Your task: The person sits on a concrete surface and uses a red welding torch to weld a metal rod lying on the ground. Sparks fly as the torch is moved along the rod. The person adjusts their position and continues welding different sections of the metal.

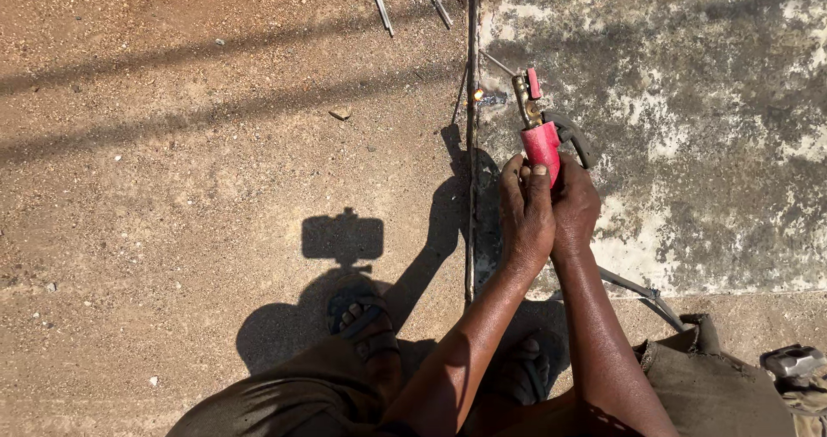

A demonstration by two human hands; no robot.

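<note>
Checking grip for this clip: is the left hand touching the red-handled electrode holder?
Touching. The head view shows the left hand wrapped around the red-handled electrode holder, beside the right hand.

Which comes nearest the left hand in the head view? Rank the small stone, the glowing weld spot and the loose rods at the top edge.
From the left hand:
1. Glowing weld spot, just above on the upright bar.
2. Small stone, upper left on the dirt.
3. Loose rods, at the top edge.

No packages, labels, signs or screens show, as far as the sunlit ground reveals.
</note>
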